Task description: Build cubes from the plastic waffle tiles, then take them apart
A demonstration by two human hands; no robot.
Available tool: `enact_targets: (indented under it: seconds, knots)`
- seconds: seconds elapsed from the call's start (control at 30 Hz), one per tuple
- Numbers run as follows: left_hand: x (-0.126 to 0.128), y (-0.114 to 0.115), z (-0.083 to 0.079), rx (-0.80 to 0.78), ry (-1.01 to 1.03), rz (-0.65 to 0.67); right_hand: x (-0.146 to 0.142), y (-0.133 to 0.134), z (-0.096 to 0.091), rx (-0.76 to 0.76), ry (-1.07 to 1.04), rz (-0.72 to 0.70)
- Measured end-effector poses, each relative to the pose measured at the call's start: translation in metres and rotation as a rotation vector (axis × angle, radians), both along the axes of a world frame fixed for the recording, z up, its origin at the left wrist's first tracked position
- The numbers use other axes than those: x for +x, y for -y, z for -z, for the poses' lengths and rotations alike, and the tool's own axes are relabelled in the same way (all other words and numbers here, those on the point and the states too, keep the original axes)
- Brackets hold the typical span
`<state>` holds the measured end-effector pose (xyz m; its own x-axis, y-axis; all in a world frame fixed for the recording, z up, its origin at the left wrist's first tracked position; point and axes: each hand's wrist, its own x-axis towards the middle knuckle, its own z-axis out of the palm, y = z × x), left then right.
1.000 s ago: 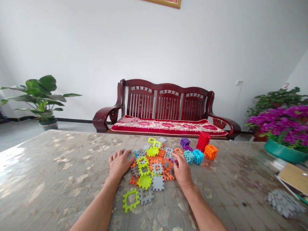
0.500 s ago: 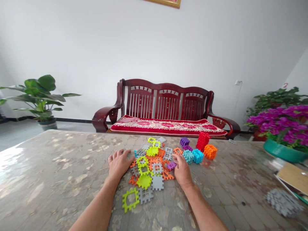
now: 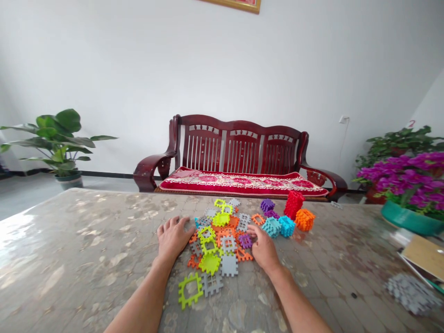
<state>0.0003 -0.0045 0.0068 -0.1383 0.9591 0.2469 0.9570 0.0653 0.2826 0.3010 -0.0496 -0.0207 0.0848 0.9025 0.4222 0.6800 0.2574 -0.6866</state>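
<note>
Flat plastic interlocking tiles with notched edges lie in a loose pile at the middle of the table, among them a lime green tile, a grey tile and an orange tile. At the pile's left edge my left hand rests flat, fingers spread, holding nothing. On the right side, my right hand has its thumb and fingertips at a small purple tile, which appears pinched at its edge. Right of the pile stand sorted stacks: a purple stack, a teal stack and a blue stack.
Farther right are a red stack and an orange stack. Grey tiles lie near the right edge, by a cardboard box and a flower pot. A wooden bench stands behind the table.
The purple tile at my right fingertips has turned, so its face with the hole now shows. My left hand stays in place. The whole view has shifted slightly.
</note>
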Motion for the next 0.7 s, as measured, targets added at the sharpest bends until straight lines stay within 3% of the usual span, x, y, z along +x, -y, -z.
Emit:
enact_targets:
  seconds: [0.2, 0.43, 0.7]
  knots:
    - [0.0, 0.0, 0.0, 0.001, -0.014, -0.008, 0.0, 0.0, -0.001, -0.038, -0.088, -0.087]
    - [0.0, 0.001, 0.001, -0.001, -0.006, -0.004, -0.002, 0.003, -0.008, -0.015, 0.135, -0.114]
    - [0.001, 0.003, -0.003, -0.017, 0.003, -0.008, -0.007, 0.013, -0.023, -0.01, 0.133, -0.165]
